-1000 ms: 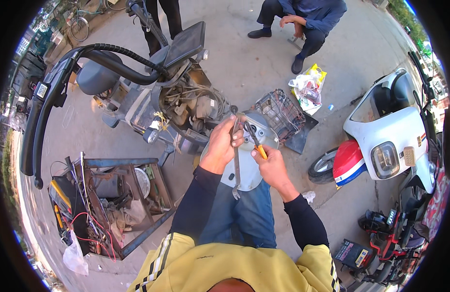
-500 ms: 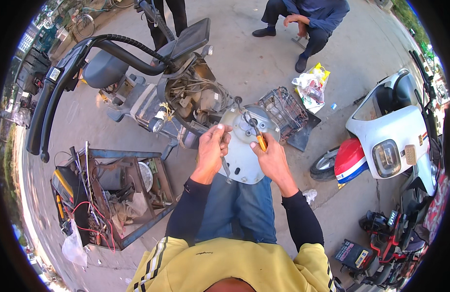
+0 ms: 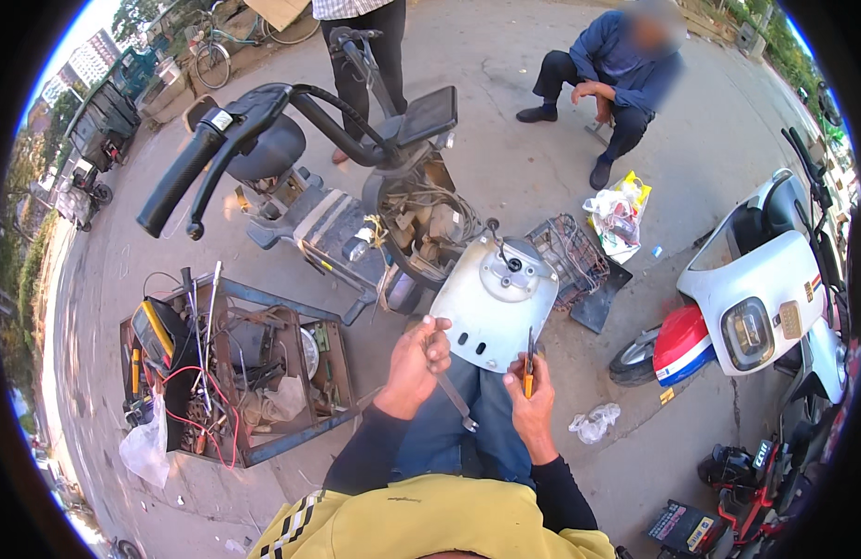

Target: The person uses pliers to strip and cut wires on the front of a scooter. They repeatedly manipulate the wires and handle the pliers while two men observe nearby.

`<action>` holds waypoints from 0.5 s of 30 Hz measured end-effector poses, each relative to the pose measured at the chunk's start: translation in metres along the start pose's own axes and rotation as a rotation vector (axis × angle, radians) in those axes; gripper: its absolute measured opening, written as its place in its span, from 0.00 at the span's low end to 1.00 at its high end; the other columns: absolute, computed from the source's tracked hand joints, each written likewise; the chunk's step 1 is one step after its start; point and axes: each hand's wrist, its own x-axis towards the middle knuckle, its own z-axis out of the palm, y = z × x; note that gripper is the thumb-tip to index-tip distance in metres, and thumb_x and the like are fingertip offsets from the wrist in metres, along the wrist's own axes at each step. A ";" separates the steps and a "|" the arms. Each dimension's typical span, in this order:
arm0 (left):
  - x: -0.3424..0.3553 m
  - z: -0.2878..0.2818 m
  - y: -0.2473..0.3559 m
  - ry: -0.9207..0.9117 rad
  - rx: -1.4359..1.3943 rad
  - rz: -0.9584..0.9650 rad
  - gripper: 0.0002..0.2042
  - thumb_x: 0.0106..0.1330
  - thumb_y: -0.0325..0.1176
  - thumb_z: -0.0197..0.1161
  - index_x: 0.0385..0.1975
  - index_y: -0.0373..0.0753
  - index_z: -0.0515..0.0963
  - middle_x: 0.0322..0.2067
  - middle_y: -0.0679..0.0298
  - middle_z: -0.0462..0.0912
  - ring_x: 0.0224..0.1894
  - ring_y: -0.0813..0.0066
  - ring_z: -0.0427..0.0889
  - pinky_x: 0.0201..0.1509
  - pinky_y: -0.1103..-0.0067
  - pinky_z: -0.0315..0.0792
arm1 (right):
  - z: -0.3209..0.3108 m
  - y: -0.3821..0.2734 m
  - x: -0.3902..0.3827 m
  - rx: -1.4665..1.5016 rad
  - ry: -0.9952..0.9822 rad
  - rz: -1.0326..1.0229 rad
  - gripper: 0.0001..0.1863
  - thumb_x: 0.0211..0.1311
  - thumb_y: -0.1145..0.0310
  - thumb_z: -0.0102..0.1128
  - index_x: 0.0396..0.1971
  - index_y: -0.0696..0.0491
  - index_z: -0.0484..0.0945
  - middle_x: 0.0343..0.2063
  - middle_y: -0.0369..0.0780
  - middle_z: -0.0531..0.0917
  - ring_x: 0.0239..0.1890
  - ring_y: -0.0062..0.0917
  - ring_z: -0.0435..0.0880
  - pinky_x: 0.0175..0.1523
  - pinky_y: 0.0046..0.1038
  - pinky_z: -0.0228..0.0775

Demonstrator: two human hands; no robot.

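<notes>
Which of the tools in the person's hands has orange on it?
The pliers in the right hand: their grip shows orange. The wrench in the left hand shows only grey metal.

Steel wrench [image 3: 457, 403] slants, orange-handled pliers [image 3: 528, 379] point forward near the white panel [image 3: 486, 321]

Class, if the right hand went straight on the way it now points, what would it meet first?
Probably the white panel, just ahead of the right hand; depth is unclear, so it might pass above.
</notes>
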 end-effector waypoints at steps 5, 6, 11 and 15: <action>-0.005 -0.003 -0.029 -0.036 -0.253 -0.179 0.15 0.85 0.41 0.47 0.45 0.34 0.72 0.18 0.74 0.59 0.22 0.82 0.57 0.24 0.83 0.54 | 0.006 0.015 -0.053 0.414 -0.161 0.239 0.17 0.67 0.76 0.67 0.54 0.61 0.76 0.41 0.38 0.84 0.42 0.23 0.84 0.50 0.26 0.78; -0.004 -0.002 -0.032 -0.049 -0.255 -0.168 0.15 0.85 0.41 0.47 0.45 0.34 0.72 0.19 0.73 0.59 0.22 0.82 0.57 0.24 0.83 0.55 | 0.004 0.019 -0.060 0.434 -0.176 0.290 0.17 0.67 0.77 0.67 0.53 0.60 0.76 0.41 0.39 0.84 0.41 0.23 0.85 0.48 0.26 0.79; -0.014 -0.012 -0.044 -0.051 -0.323 -0.132 0.17 0.85 0.42 0.46 0.44 0.33 0.74 0.18 0.71 0.63 0.21 0.80 0.60 0.27 0.81 0.58 | 0.000 0.022 -0.074 0.413 -0.341 0.315 0.15 0.67 0.79 0.67 0.52 0.60 0.77 0.37 0.40 0.84 0.36 0.24 0.86 0.44 0.26 0.79; -0.022 -0.020 -0.056 -0.111 -0.391 -0.045 0.19 0.85 0.44 0.45 0.45 0.33 0.76 0.21 0.68 0.69 0.24 0.77 0.66 0.32 0.79 0.63 | -0.009 0.016 -0.080 0.350 -0.391 0.350 0.16 0.65 0.79 0.69 0.50 0.58 0.76 0.35 0.40 0.84 0.32 0.24 0.84 0.38 0.26 0.77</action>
